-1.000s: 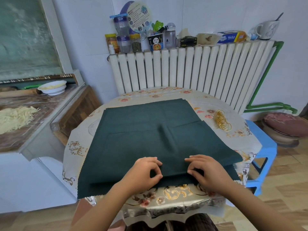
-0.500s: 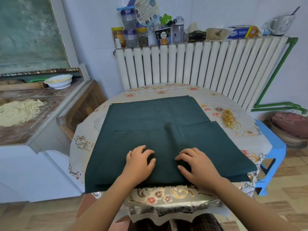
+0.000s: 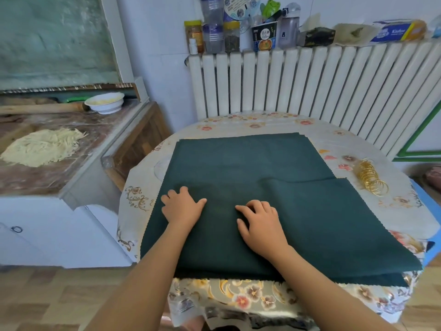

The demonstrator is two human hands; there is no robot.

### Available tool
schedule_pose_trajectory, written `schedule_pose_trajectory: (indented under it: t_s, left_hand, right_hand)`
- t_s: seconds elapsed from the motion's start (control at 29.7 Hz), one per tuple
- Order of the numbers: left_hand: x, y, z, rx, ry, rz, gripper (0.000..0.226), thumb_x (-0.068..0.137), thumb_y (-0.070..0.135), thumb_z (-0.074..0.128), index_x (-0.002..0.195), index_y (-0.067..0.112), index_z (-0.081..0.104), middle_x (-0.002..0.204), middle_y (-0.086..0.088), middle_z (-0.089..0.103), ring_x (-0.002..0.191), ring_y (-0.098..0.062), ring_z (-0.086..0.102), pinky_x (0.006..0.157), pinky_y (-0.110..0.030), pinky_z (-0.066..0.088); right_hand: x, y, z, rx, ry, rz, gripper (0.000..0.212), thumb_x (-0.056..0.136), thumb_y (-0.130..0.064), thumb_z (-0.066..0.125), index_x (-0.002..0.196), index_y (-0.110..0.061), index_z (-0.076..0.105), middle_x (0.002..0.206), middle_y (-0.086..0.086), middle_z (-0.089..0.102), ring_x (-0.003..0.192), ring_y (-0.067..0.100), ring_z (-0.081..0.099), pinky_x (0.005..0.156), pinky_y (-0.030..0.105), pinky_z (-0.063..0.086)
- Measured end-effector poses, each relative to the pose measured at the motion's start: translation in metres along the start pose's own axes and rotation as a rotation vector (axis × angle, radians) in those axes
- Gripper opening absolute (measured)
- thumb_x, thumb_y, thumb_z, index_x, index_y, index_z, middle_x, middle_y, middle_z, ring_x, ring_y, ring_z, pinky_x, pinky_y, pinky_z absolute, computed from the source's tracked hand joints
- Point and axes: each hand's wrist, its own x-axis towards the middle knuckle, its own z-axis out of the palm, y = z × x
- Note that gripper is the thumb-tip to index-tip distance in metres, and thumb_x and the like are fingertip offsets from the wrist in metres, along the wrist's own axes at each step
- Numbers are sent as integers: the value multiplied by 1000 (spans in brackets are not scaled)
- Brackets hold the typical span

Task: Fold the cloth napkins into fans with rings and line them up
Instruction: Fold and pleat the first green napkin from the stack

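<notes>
A: Starting at the far left: side worktop with a heap of pale shredded strips (image 3: pixel 41 146), a white bowl (image 3: pixel 105 102) behind. Nothing to do with the folding.

B: Next across, the round counter (image 3: pixel 133 199) under a flowered cover, dark green cloth napkins (image 3: pixel 250 163) spread over most of it. Seemingly more than one layer, an upper piece lying nearer with its far edge crossing the middle.

A: Left hand (image 3: pixel 182 207)?

B: Flat on the near piece, fingers spread and straight, pressing down. Nothing gripped. A second ago pinched at the near hem, close to the counter edge; now further in across the cloth.

A: Right hand (image 3: pixel 261 222)?

B: Just right of the left one, apart, also moved in from the hem. Palm down on the cloth, fingers bent at the knuckles with tips on the fabric. No fold visibly pinched; more a pressing touch than a hold.

A: Meaning for the task?

B: Probably a first pleat turned over from the near hem and now being flattened, though the fold line itself hard to make out under the hands. Early going either way: no fan shape, no ring on anything, no line-up started.

A: Cloth relative to the grip?

B: Directly beneath both palms, reaching well beyond them left, right and toward the radiator (image 3: pixel 310 80); near hem hanging over the counter edge below the wrists.

A: Further right?

B: Gold rings (image 3: pixel 370 179) in a loose pile on the counter, just beside the cloth's right edge, well apart from the right hand.
</notes>
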Motion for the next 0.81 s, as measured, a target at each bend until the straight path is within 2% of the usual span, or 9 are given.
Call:
schedule_pose_trajectory:
  t_s: [0.1, 0.2, 0.3, 0.47, 0.57, 0.64, 0.71, 0.74, 0.81]
  left_hand:
    - [9, -1, -7, -276, 8, -66, 68, 85, 34, 69, 139, 13, 34, 136, -13, 44, 121, -32, 47, 88, -39, 43]
    - [13, -4, -14, -408, 39, -104, 70, 85, 20, 70, 142, 10, 31, 136, -12, 51, 121, -31, 51, 90, -39, 44]
    - [13, -13, -19, -410, 104, -105, 66, 87, 19, 68, 143, 11, 34, 135, -12, 53, 121, -32, 51, 92, -41, 44]
    - [9, -29, -25, -367, 107, -104, 57, 87, 26, 68, 138, 12, 47, 137, -7, 54, 124, -28, 51, 95, -39, 43]
    - [-2, -25, -32, -350, 154, -17, 38, 88, 27, 67, 123, 17, 59, 125, -3, 61, 112, -24, 57, 81, -31, 43]
    - [-12, -16, -38, -324, 163, 96, 14, 87, 26, 66, 101, 24, 62, 106, 2, 65, 96, -19, 59, 71, -28, 42]
    - [-29, -5, -43, -242, 112, 220, 10, 86, 25, 65, 85, 29, 57, 88, 11, 60, 88, -14, 59, 68, -27, 43]
    - [-38, 0, -42, -194, 78, 281, 12, 85, 25, 65, 82, 31, 55, 85, 13, 58, 87, -13, 59, 68, -27, 43]
    - [-59, 10, -37, -132, 23, 384, 12, 84, 25, 64, 81, 31, 54, 89, 12, 58, 87, -12, 58, 70, -27, 43]
  right_hand:
    - [-1, 1, 2, -38, 8, -10, 45, 84, -44, 36, 112, -25, 67, 98, -3, 59, 90, 22, 56, 80, 37, 47]
    - [1, 1, 2, -27, -23, -34, 48, 86, -45, 34, 119, -25, 64, 104, -2, 58, 98, 23, 54, 87, 37, 43]
    - [4, -5, 2, 68, -91, -51, 50, 89, -43, 34, 130, -25, 55, 120, -2, 54, 114, 21, 45, 99, 34, 32]
    - [2, -10, 2, 7, -120, -78, 63, 86, -54, 16, 136, -31, 48, 135, -6, 47, 125, 20, 38, 105, 33, 23]
    - [5, -10, -2, 14, -192, -64, 45, 96, -48, 35, 138, -35, 43, 139, -11, 42, 130, 15, 30, 107, 31, 17]
    - [8, -10, -5, 181, -190, 13, 38, 95, -41, 46, 132, -35, 50, 132, -13, 50, 126, 13, 36, 105, 29, 21]
    - [13, -9, -14, 578, -133, 226, 29, 95, -30, 51, 121, -26, 61, 112, -9, 65, 111, 12, 54, 96, 26, 37]
    - [15, -9, -21, 791, -102, 343, 26, 96, -26, 50, 117, -21, 64, 103, -6, 68, 98, 11, 61, 85, 24, 43]
    - [16, -10, -37, 991, -90, 501, 26, 98, -31, 44, 112, -19, 63, 95, -2, 70, 70, 13, 63, 62, 22, 40]
